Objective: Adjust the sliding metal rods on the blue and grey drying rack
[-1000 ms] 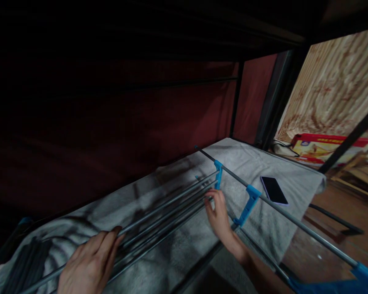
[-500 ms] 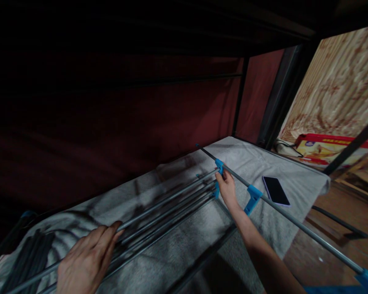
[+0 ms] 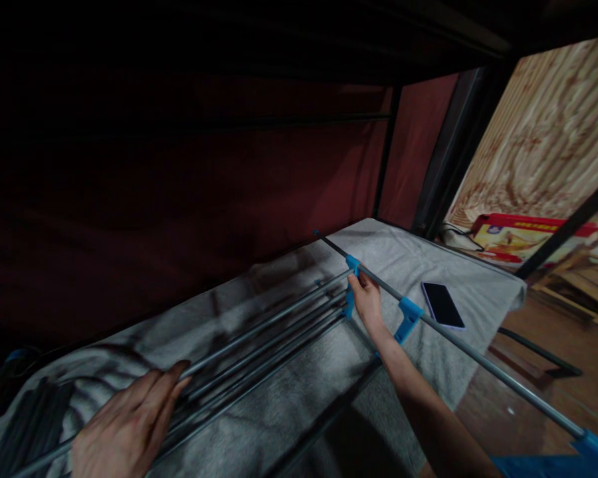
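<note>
A grey metal tube (image 3: pixel 264 325) runs across the frame, with my left hand (image 3: pixel 129 418) wrapped over it at the lower left. My right hand (image 3: pixel 367 300) pinches the tube's far end at a blue plastic connector (image 3: pixel 353 264). That connector sits on a long crosswise pole (image 3: pixel 458 340), which also carries a second blue connector (image 3: pixel 408 317). Below the held tube lie several parallel tubes (image 3: pixel 279 362), meeting another blue connector (image 3: pixel 349 304). Whether the tube end is fully inside its connector is hidden by my fingers.
A grey blanket (image 3: pixel 393 249) covers the bed under the frame. On it lie a phone (image 3: pixel 443 305) at right and several dark tubes (image 3: pixel 30 425) at lower left. Dark bed posts (image 3: pixel 386 156) stand behind; a red and yellow box (image 3: pixel 523 239) is beyond.
My left hand has shifted slightly left and down in the view. My right hand stays at the blue connector. The whole scene has slid a little left as the camera moved.
</note>
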The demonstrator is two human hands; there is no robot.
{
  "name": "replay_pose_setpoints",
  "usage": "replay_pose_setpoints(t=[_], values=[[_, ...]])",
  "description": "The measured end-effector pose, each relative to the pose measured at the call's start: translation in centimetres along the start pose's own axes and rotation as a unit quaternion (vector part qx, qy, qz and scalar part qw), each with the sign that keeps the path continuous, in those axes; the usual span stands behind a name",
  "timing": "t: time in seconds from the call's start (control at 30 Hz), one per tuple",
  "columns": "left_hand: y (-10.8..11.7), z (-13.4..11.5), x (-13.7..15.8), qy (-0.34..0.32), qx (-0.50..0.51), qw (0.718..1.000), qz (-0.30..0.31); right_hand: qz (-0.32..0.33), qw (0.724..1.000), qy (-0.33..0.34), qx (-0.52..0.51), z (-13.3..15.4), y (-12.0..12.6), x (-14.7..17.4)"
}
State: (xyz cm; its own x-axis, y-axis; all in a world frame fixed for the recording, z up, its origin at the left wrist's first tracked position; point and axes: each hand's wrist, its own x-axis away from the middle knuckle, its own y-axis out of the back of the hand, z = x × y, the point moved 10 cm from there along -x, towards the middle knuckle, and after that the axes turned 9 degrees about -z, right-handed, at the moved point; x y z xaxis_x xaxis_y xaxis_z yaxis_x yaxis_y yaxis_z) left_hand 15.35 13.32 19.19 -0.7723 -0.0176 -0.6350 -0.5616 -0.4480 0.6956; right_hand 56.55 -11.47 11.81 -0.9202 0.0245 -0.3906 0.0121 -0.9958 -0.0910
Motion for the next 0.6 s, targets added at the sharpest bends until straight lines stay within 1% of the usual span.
replay_pose_setpoints(t=[0.17, 0.37, 0.6], values=[[0.4, -0.2, -0.1, -0.005, 0.002, 1.0, -0.011, -0.008, 1.0, -0.001, 0.018, 0.0, 0.1, 0.0], [0.0, 0.0, -0.4, 0.012, 0.007, 1.0, 0.016, -0.007, 1.0, -0.007, 0.003, -0.2, 0.0, 0.1], [0.5, -0.4, -1.4, 0.025, 0.02, 0.999, 0.017, -0.002, 1.0, 0.003, 0.022, -0.3, 0.1, 0.3]])
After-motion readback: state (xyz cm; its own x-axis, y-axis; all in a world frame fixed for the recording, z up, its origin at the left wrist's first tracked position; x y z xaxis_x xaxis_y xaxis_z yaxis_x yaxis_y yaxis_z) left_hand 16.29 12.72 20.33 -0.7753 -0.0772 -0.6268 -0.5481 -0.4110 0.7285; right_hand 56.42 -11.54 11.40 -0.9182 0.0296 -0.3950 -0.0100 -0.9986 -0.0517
